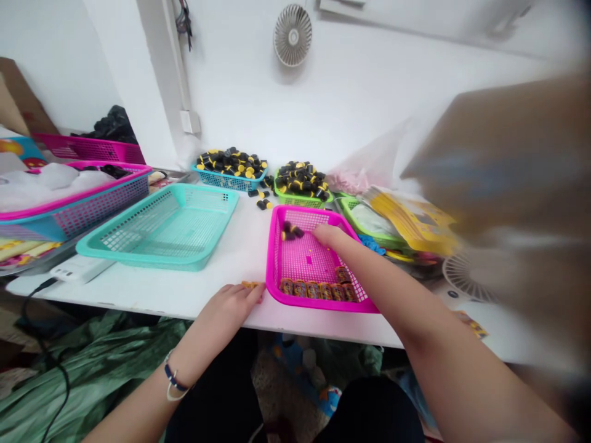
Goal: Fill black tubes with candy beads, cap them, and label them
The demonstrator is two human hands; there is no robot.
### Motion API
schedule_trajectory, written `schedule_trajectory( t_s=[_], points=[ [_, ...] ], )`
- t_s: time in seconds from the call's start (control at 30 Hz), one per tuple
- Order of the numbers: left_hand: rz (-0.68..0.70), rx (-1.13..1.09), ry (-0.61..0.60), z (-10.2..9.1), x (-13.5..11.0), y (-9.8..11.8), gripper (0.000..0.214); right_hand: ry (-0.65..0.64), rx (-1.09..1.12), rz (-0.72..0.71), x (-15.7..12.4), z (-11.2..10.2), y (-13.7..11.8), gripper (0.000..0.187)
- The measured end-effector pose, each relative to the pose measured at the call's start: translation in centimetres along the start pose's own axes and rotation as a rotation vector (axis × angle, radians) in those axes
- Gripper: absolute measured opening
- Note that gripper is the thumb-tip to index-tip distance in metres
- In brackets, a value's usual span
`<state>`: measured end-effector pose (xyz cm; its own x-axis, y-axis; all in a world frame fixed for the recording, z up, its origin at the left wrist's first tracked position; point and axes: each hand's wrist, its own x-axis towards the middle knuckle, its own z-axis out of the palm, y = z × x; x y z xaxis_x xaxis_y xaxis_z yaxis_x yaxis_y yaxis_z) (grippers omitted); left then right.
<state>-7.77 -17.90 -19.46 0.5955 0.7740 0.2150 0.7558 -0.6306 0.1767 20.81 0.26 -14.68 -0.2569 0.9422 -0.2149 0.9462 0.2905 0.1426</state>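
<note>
My left hand (233,303) rests at the table's front edge, fingers curled on a small orange-labelled piece (252,285) just left of the pink basket (277,258). Reaching into that basket, my right hand (329,235) has its fingers close to two or three black-and-yellow caps (290,231) at the far end. Whether it grips anything is hidden. A row of several small orange-labelled bottles (318,289) lies along the basket's near wall.
An empty teal basket (166,224) sits to the left. Behind are a blue basket (231,178) and a green basket (300,198) heaped with caps. Stacked pink and blue baskets (83,197) stand far left, yellow packets (410,218) and a blurred brown shape on the right.
</note>
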Motion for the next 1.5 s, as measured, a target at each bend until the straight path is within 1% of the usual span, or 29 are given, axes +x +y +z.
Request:
schedule_trajectory(
  t_s=[0.13,0.2,0.27,0.37,0.43,0.5,0.57,0.63,0.7,0.77,0.8,0.9,0.93,0.97,1.03,1.1,1.2,1.27,1.33,1.4,1.5],
  points=[
    [-0.040,-0.063,0.015,-1.0,0.2,0.7,0.047,0.077,0.101,0.060,-1.1,-0.6,0.7,0.031],
    [-0.067,-0.092,0.025,-1.4,0.3,1.0,0.045,0.155,0.180,0.059,-2.5,-1.3,0.7,0.029],
    [-0.101,-0.118,0.035,-1.5,0.4,1.1,0.041,0.261,0.281,0.045,-4.7,-2.1,0.4,0.025],
    [-0.134,-0.165,0.053,-1.0,0.3,0.2,0.040,0.460,0.462,0.014,-9.5,-2.8,-0.7,0.022],
    [-0.152,-0.192,0.084,-0.5,0.1,-0.8,0.041,0.593,0.576,-0.004,-13.6,-2.6,-1.7,0.027],
    [-0.188,-0.199,0.141,-0.3,-0.4,-1.9,0.038,0.747,0.696,-0.025,-17.9,-1.6,-2.9,0.028],
    [-0.222,-0.226,0.233,-0.6,-1.1,-2.3,0.032,0.990,0.961,-0.085,-21.7,-0.2,-4.4,0.029],
    [-0.230,-0.330,0.339,-1.4,-1.9,-1.6,0.025,1.074,1.092,-0.078,-24.7,1.4,-6.1,0.030],
    [-0.199,-0.525,0.416,-2.3,-2.5,-0.1,0.022,1.059,1.167,-0.093,-26.3,2.9,-7.8,0.032],
    [-0.162,-0.755,0.449,-2.9,-2.6,2.0,0.021,1.020,1.208,-0.121,-26.7,4.1,-9.4,0.035],
    [-0.149,-0.857,0.451,-3.0,-2.6,3.1,0.017,1.006,1.228,-0.135,-26.6,4.6,-10.1,0.037],
    [-0.135,-1.044,0.400,-2.5,-2.3,5.7,0.010,0.995,1.305,-0.160,-26.0,5.2,-11.5,0.038],
    [-0.139,-1.074,0.371,-2.1,-2.3,6.2,0.014,0.994,1.331,-0.165,-25.8,5.2,-11.8,0.039],
    [-0.148,-1.092,0.340,-1.8,-2.4,6.6,0.024,0.994,1.352,-0.166,-25.7,5.2,-12.0,0.039],
    [-0.164,-1.093,0.270,-1.1,-2.6,7.0,0.049,0.979,1.384,-0.162,-25.6,5.0,-12.2,0.039],
    [-0.127,-1.046,0.195,-0.7,-2.9,7.0,0.065,0.947,1.429,-0.165,-25.6,4.8,-12.2,0.037],
    [-0.031,-0.914,0.124,-0.7,-3.1,7.1,0.071,0.896,1.521,-0.175,-25.4,4.9,-12.3,0.032],
    [0.014,-0.785,0.103,-0.9,-3.2,7.1,0.071,0.874,1.580,-0.167,-25.1,4.9,-12.4,0.029],
    [0.062,-0.654,0.113,-1.0,-3.2,7.2,0.072,0.855,1.640,-0.163,-24.9,4.9,-12.5,0.025],
    [0.129,-0.560,0.158,-1.0,-3.2,7.3,0.075,0.821,1.700,-0.168,-24.8,4.7,-12.7,0.023],
    [0.260,-0.529,0.241,-1.0,-3.0,7.4,0.079,0.732,1.767,-0.191,-24.8,4.4,-13.1,0.021]
  ],
)
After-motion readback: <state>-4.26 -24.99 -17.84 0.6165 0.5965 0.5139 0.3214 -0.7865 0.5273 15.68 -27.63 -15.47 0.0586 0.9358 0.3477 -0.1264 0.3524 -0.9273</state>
